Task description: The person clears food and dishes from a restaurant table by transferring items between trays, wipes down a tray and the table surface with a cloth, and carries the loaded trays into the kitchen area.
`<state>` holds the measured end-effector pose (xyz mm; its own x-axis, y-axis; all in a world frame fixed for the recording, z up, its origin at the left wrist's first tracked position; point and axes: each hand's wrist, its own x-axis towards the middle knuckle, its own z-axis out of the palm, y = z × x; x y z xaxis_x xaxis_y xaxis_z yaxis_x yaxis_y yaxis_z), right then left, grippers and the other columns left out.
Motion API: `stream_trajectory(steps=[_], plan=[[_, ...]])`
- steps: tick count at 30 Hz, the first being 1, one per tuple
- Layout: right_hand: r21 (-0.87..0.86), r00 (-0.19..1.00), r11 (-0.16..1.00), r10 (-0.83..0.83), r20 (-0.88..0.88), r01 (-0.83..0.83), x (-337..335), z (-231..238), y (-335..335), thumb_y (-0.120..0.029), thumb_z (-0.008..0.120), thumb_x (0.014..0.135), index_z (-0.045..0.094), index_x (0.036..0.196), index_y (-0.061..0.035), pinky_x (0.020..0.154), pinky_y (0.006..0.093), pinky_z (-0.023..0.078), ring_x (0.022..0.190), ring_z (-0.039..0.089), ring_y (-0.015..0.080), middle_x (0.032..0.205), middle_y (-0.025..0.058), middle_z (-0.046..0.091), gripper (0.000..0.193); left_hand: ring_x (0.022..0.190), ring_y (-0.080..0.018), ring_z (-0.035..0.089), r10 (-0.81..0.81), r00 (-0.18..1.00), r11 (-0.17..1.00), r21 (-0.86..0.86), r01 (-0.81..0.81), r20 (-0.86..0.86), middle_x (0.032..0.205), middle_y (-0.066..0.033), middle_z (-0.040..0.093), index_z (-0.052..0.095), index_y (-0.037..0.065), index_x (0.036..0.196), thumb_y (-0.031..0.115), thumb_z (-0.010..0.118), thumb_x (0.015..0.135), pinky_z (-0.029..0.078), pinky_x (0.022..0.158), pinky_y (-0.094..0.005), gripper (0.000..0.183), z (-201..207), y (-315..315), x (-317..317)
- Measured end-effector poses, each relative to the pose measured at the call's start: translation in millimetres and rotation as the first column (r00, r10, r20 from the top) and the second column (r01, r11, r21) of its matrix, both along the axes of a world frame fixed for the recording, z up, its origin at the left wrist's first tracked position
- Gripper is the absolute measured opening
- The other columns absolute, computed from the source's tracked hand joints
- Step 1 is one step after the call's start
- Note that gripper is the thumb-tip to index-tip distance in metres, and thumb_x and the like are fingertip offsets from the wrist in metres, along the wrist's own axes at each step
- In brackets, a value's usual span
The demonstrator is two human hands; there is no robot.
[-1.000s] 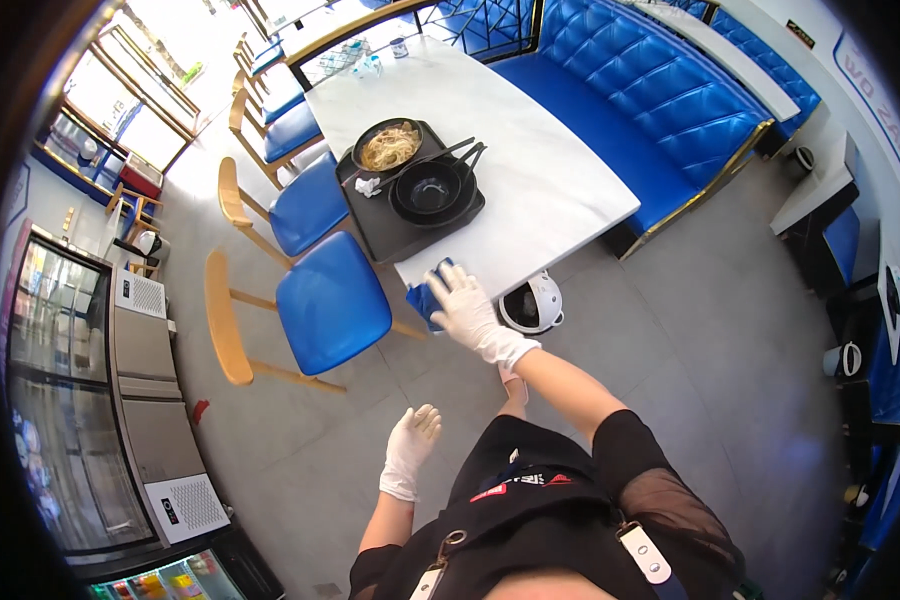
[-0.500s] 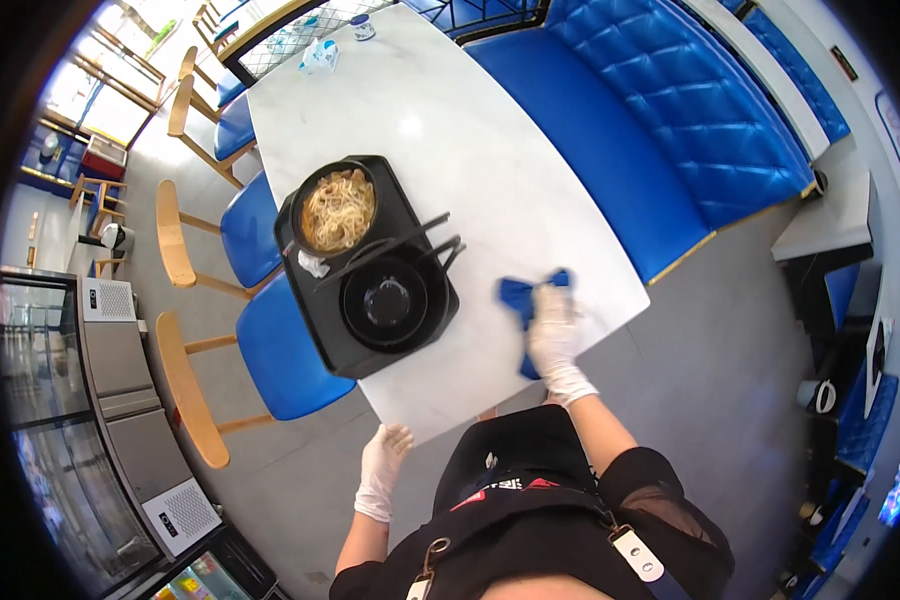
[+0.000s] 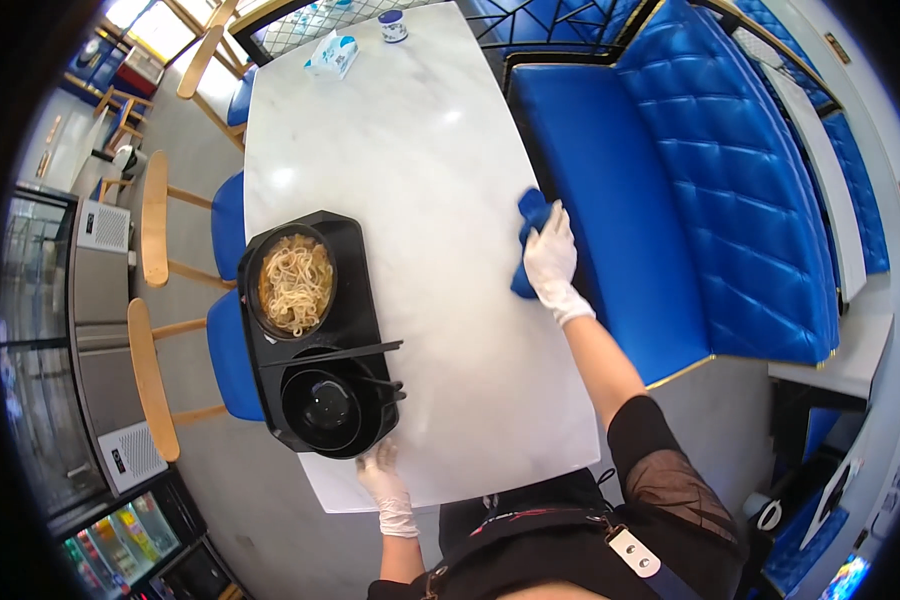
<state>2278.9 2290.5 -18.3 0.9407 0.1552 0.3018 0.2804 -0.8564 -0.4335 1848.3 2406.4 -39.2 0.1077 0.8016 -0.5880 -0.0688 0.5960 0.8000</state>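
Note:
My right hand (image 3: 551, 258), in a white glove, presses a blue cloth (image 3: 530, 235) flat against the white marble table (image 3: 420, 170) near its right edge. My left hand (image 3: 381, 477), also gloved, rests on the table's near edge, its fingers touching the near rim of a black tray (image 3: 355, 300). On the tray stand a bowl of noodles (image 3: 294, 284) and an empty black bowl (image 3: 326, 408), with black chopsticks (image 3: 345, 353) lying across between them.
A blue padded bench (image 3: 670, 190) runs along the table's right side. Two blue chairs with wooden backs (image 3: 155, 380) stand on the left. A tissue pack (image 3: 330, 55) and a small jar (image 3: 394, 25) sit at the table's far end. Fridges line the left wall.
My right hand has slid the blue cloth from the table's near corner up along its right edge. My left hand has risen to the table's near edge by the tray.

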Motion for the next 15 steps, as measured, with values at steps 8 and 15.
stream_trajectory(steps=[8,15], plan=[[-0.282,0.917,0.914,0.35,0.189,-0.291,119.2,0.4,55.3,-0.027,0.055,0.089,0.033,0.141,-0.0038,0.104,0.047,0.036,0.127,0.041,0.0379,0.139,0.0221,0.041,0.062,0.099,-0.0258,0.058,0.225,0.974,0.969,0.1,-0.228,0.036,0.109,-0.0118,0.059,0.048,-0.001,0.119,0.006,0.051,0.092,0.048,0.089,-0.0389,0.029,14.1,-15.3,12.9],[-0.304,0.7,0.716,0.691,0.18,-0.628,34.6,9.3,36.4,-0.024,0.057,0.084,0.038,0.14,-0.0067,0.11,0.0512,0.023,0.131,0.035,0.039,0.138,0.0205,0.04,0.061,0.078,-0.0237,0.064,0.261,0.961,0.96,0.131,-0.249,-0.087,0.094,-0.0108,0.063,0.055,-0.004,0.111,-0.002,0.055,0.085,0.056,0.068,-0.0356,0.026,-7.6,-2.1,15.0]])
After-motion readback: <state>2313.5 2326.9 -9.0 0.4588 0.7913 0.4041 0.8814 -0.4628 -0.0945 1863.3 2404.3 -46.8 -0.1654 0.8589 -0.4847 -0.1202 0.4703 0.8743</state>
